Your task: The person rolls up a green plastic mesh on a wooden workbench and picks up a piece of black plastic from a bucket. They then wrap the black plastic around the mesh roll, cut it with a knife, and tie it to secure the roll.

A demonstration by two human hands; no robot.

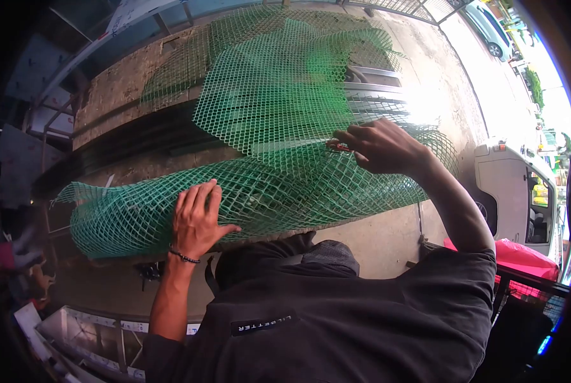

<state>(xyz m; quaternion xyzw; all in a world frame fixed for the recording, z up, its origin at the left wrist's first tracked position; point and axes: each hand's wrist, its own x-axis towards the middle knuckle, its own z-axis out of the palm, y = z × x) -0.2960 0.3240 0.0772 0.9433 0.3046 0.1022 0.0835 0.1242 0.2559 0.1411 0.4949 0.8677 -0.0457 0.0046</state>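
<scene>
A roll of green plastic mesh [138, 214] lies along the near edge of a wooden worktable, and a loose sheet of the same mesh [260, 83] spreads away from it across the table. My left hand [199, 214] rests flat on the roll with its fingers stretched out and the thumb apart. Over the mesh on the right, my right hand [384, 147] is closed around a small tool with red on it [339, 147]. The tool's working end is hard to make out against the mesh.
Dark metal bars [126, 143] lie across the worktable [122, 83] under the mesh, with shiny metal strips [375, 80] at the right. A white vehicle [509, 185] stands beyond the right side, near a pink cover [528, 258]. A metal frame [87, 332] is at lower left.
</scene>
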